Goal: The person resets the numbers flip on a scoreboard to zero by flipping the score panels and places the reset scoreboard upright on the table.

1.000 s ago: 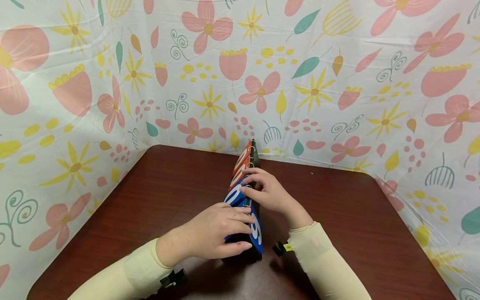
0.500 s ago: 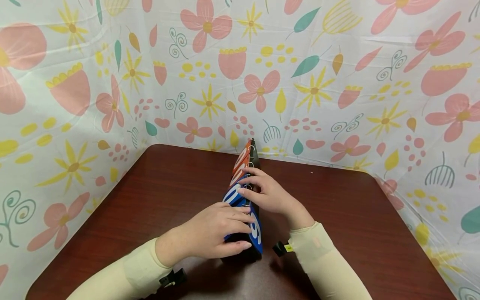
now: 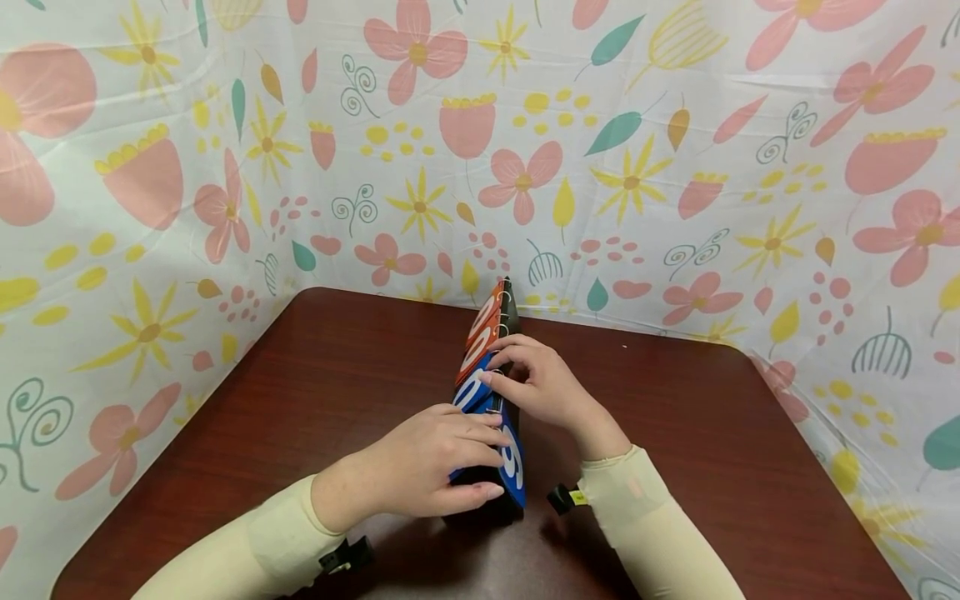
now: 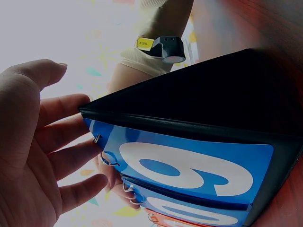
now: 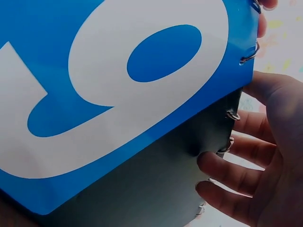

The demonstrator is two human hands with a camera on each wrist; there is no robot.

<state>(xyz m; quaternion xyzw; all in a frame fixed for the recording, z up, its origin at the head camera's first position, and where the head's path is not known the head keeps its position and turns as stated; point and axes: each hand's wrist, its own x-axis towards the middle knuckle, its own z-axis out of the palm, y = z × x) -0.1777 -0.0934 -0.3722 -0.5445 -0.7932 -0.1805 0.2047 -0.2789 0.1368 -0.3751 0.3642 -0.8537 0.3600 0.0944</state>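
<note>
A black tent-shaped flip scoreboard stands lengthwise on the table, with number cards hung on metal rings along its ridge. Its left face carries red 0 cards at the far end and a blue 0 card nearer. A blue card with a 6 or 9 hangs on the right face. My left hand lies over the near end, its extended fingers touching the ridge. Farther along, my right hand reaches over the ridge with loosely bent fingers; its ring and little fingertips lie against the black back.
The dark red-brown table extends around the scoreboard. Floral-print curtains rise behind it and along the sides. Small black wrist cameras sit on the left cuff and right cuff.
My right fingertips shift very slightly at the blue 0 card, which also moves a little. My left hand keeps its place on the near end.
</note>
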